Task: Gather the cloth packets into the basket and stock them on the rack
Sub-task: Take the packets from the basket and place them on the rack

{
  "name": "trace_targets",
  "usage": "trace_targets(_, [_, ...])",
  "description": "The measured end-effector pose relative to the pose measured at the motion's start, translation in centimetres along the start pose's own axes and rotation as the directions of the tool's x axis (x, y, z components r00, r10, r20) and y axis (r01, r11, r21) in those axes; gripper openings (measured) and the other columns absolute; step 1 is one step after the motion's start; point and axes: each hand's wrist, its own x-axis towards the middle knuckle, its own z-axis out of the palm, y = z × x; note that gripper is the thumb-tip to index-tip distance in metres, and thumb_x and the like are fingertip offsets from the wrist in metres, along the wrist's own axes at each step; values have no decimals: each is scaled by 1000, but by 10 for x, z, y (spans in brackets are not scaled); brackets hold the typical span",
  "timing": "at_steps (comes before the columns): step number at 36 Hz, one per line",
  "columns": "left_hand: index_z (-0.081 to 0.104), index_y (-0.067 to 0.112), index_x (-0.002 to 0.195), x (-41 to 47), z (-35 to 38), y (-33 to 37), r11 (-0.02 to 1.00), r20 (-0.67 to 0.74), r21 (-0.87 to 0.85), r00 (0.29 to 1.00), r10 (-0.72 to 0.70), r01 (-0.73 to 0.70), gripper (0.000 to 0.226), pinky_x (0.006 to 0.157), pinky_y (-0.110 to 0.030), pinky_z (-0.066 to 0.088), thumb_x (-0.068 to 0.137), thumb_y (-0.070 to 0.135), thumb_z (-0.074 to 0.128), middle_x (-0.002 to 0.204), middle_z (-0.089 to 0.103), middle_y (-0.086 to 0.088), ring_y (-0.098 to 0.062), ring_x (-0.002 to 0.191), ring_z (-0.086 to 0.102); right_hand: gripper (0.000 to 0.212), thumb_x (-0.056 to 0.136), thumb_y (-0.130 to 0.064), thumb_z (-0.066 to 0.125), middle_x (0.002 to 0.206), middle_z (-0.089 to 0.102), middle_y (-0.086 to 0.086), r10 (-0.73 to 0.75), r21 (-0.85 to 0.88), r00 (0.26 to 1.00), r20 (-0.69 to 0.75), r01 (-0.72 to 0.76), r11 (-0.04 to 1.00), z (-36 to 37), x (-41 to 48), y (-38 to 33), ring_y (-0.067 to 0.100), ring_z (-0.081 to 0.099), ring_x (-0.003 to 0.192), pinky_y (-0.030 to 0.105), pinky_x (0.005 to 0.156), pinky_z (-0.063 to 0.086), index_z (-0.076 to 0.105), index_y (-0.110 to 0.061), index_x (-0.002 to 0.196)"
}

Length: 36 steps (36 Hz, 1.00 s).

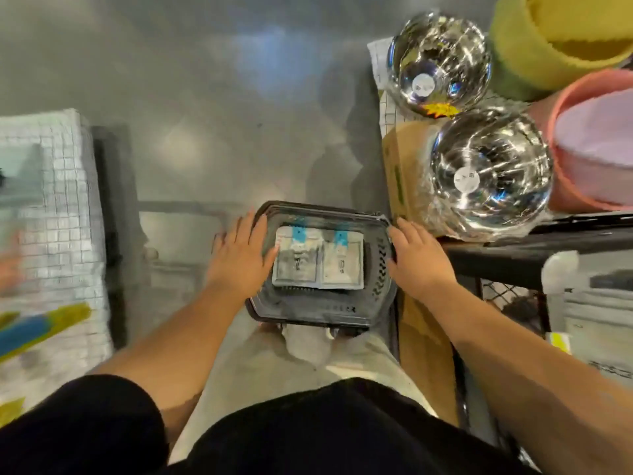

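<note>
2 bare forearms reach forward from black sleeves over light trousers. The left grip lies flat against the left side of the basket, fingers straight and pointing away, thumb at the inner edge just beside the packets. The right grip rests on the basket's right rim, fingers stretched along it and not curled round it; both grips are spread rather than clenched, and the basket sits between them. The basket is dark, with slotted walls, and is seen from above, over the grey floor. In it 2 packets lie side by side, touching: the left packet and the right packet, each pale with a blue tab at its far end. Just right of the basket stands a black rack. On it are a cardboard box, 2 wrapped steel bowls, a pink tub and, farthest, a yellow tub. At the left edge is a blurred white mesh stand.
</note>
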Motion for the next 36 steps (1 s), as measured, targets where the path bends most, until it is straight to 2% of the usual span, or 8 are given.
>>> trace_targets(5, [20, 15, 157, 23, 77, -7, 999, 49, -16, 998, -42, 43, 67, 118, -51, 21, 102, 49, 35, 164, 20, -11, -34, 147, 23, 70, 102, -42, 48, 167, 12, 8, -13, -46, 993, 119, 18, 999, 70, 47, -5, 30, 13, 153, 42, 125, 17, 19, -15, 159])
trace_targets(9, [17, 16, 158, 51, 145, -12, 998, 78, -25, 995, -56, 59, 68, 118, -51, 21, 102, 49, 36, 165, 17, -10, -33, 150, 19, 71, 92, -37, 67, 157, 36, 18, -104, -44, 993, 54, 106, 993, 137, 80, 2, 38, 36, 142, 49, 116, 35, 40, -6, 150])
trace_targets(18, [25, 12, 156, 116, 301, -27, 999, 112, -35, 994, -18, 22, 67, 114, -55, 27, 101, 46, 43, 162, 23, -12, -36, 146, 25, 65, 94, -33, 61, 157, 33, 19, -98, 3, 977, 189, 100, 995, 283, 166, 17, 40, 32, 142, 53, 109, 40, 38, -6, 148])
trace_targets(22, [22, 11, 156, 141, 365, -37, 1000, 140, -16, 990, -24, 26, 69, 113, -54, 26, 101, 48, 41, 162, 22, -12, -36, 146, 24, 69, 94, -35, 60, 159, 29, 18, -68, -9, 971, 231, 72, 997, 341, 199, 19, 39, 32, 138, 51, 107, 38, 33, -7, 151])
trace_targets(25, [19, 12, 156, 158, 410, -43, 999, 180, -20, 983, -45, 49, 70, 119, -51, 22, 101, 50, 37, 164, 17, -10, -35, 149, 19, 69, 95, -36, 59, 159, 27, 14, -24, 8, 972, 232, 23, 1000, 378, 220, 15, 37, 30, 139, 50, 106, 38, 32, -9, 152])
trace_targets(28, [21, 10, 154, 171, 447, -47, 998, 166, -5, 984, -57, 59, 71, 118, -51, 24, 99, 50, 40, 161, 23, -13, -36, 146, 24, 65, 94, -37, 58, 156, 30, 13, 5, 29, 977, 213, -12, 1000, 411, 236, 11, 34, 31, 138, 48, 103, 39, 34, -9, 148])
trace_targets(31, [21, 8, 154, 183, 474, -49, 996, 154, 4, 984, -94, 94, 74, 117, -50, 28, 98, 52, 42, 161, 23, -14, -36, 146, 25, 67, 96, -37, 57, 161, 20, 10, 43, 62, 965, 257, -61, 996, 440, 253, 11, 32, 21, 146, 46, 111, 34, 27, -13, 151])
trace_targets(36, [5, 13, 159, 199, 507, -48, 965, 260, -98, 942, -212, 244, 85, 120, -47, 23, 97, 57, 46, 166, 0, -4, -28, 150, 10, 82, 91, -48, 65, 163, 6, 7, 113, 160, 945, 306, -168, 973, 479, 276, 14, 34, 9, 148, 50, 121, 23, 20, -15, 152])
